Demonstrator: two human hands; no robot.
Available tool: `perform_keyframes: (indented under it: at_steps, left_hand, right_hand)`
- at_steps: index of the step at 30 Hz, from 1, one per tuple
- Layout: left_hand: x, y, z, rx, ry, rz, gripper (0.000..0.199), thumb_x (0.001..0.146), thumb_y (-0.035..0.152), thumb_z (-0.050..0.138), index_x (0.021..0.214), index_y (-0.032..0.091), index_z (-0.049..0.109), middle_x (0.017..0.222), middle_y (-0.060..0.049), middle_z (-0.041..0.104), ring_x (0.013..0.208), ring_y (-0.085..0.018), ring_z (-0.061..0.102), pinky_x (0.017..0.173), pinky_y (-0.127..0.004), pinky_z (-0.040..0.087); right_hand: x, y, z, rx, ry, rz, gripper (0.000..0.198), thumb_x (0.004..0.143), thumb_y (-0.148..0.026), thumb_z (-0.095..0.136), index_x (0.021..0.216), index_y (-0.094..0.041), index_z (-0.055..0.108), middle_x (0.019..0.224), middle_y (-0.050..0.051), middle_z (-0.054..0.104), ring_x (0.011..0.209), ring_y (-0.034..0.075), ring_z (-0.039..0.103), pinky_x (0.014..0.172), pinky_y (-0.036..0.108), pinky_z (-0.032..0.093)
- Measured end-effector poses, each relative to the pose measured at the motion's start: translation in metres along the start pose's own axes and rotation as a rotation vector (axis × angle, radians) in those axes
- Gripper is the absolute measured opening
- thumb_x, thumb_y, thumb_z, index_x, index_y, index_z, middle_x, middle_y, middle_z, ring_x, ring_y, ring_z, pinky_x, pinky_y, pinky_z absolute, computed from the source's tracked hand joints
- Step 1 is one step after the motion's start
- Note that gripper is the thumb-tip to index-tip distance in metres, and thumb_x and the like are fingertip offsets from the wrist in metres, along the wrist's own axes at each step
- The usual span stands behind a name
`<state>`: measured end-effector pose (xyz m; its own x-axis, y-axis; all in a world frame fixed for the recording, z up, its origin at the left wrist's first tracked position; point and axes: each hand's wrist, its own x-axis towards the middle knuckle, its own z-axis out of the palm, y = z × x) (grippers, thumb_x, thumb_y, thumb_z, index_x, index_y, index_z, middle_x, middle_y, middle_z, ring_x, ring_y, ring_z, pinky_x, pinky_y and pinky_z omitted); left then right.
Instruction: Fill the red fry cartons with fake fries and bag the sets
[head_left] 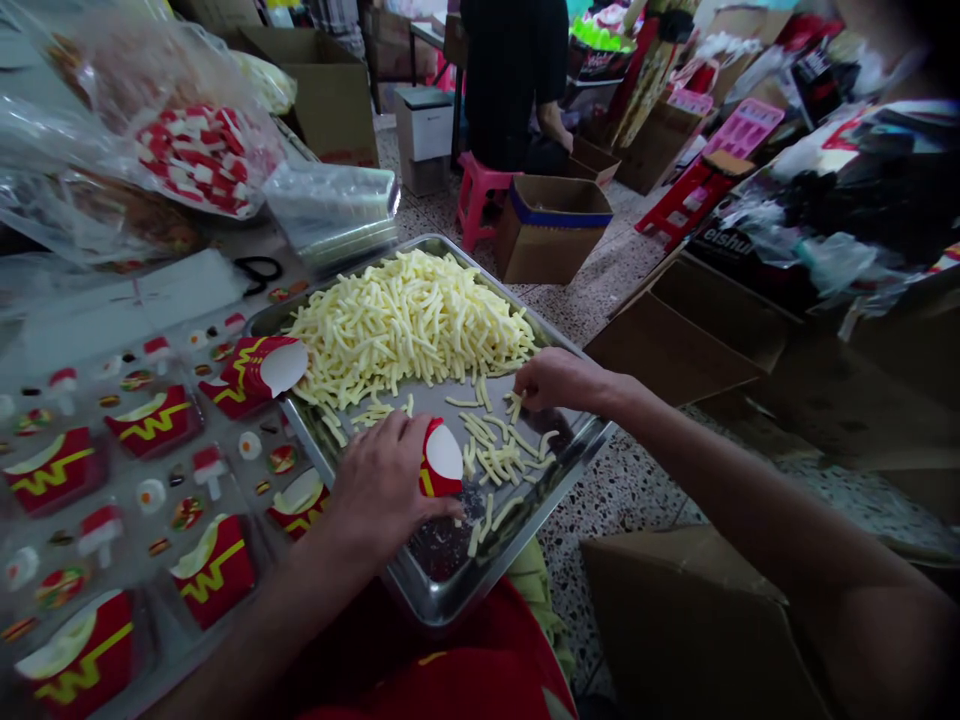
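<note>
My left hand (386, 480) is wrapped round a small red fry carton (442, 462) with a white inside, held over the near part of a metal tray (420, 600). At the right side of the tray, my right hand (559, 382) pinches a few pale yellow toy fries (514, 404). A big heap of the same fries (412, 310) fills the far half of the tray, and loose ones (499, 455) lie between my hands. Another red carton (251, 375) rests at the tray's left edge, its white inside showing.
Left of the tray, clear blister packs (150, 500) hold red cartons and small toy foods. Behind stand a bag of red and white pieces (196, 160), clear plastic trays (334, 210) and black scissors (259, 272). Cardboard boxes (551, 230) and a seated person (514, 80) are beyond.
</note>
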<state>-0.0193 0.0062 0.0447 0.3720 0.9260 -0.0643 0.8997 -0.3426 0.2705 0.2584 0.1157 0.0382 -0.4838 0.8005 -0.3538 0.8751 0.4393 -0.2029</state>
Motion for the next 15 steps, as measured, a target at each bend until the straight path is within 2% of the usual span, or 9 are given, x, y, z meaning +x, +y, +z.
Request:
perform_keyframes:
  at_steps: [3, 6, 8, 12, 15]
  left_hand:
    - [0.018, 0.008, 0.002, 0.026, -0.006, -0.004, 0.081, 0.058, 0.063, 0.086, 0.121, 0.019, 0.059, 0.114, -0.011, 0.062, 0.107, -0.033, 0.061, 0.092, -0.043, 0.048]
    - [0.032, 0.013, 0.001, 0.089, 0.036, 0.015, 0.078, 0.06, 0.057, 0.087, 0.122, 0.019, 0.058, 0.112, -0.01, 0.062, 0.106, -0.031, 0.06, 0.092, -0.041, 0.047]
    - [0.039, 0.015, -0.001, 0.146, 0.06, 0.02, 0.078, 0.06, 0.055, 0.088, 0.122, 0.018, 0.058, 0.112, -0.012, 0.062, 0.105, -0.032, 0.06, 0.092, -0.042, 0.045]
    - [0.052, 0.014, 0.004, 0.181, 0.11, 0.025, 0.076, 0.061, 0.056, 0.087, 0.121, 0.017, 0.059, 0.112, -0.013, 0.062, 0.105, -0.034, 0.06, 0.089, -0.044, 0.046]
    - [0.064, 0.011, 0.013, 0.081, 0.215, 0.027, 0.072, 0.061, 0.054, 0.086, 0.117, 0.018, 0.06, 0.112, -0.012, 0.063, 0.104, -0.033, 0.061, 0.089, -0.041, 0.047]
  right_hand:
    - [-0.002, -0.004, 0.015, -0.033, 0.111, 0.126, 0.012, 0.069, -0.02, 0.071, 0.079, -0.021, 0.078, 0.073, 0.003, 0.072, 0.066, 0.016, 0.061, 0.06, 0.029, 0.037]
    - [-0.006, -0.01, 0.032, -0.064, 0.259, 0.191, 0.01, 0.071, -0.024, 0.07, 0.077, -0.019, 0.076, 0.075, 0.006, 0.072, 0.069, 0.019, 0.062, 0.059, 0.03, 0.036]
    - [-0.008, -0.016, 0.038, 0.056, 0.312, 0.217, 0.012, 0.071, -0.027, 0.071, 0.077, -0.018, 0.076, 0.073, 0.005, 0.072, 0.067, 0.017, 0.061, 0.059, 0.029, 0.036]
    - [-0.004, -0.04, 0.032, 0.473, 0.368, 0.207, 0.015, 0.071, -0.03, 0.073, 0.077, -0.017, 0.076, 0.067, 0.0, 0.069, 0.061, 0.012, 0.058, 0.056, 0.025, 0.036]
    - [0.009, -0.07, 0.016, 0.443, 0.407, 0.174, 0.014, 0.07, -0.03, 0.073, 0.074, -0.017, 0.076, 0.062, -0.001, 0.064, 0.057, 0.01, 0.051, 0.054, 0.026, 0.032]
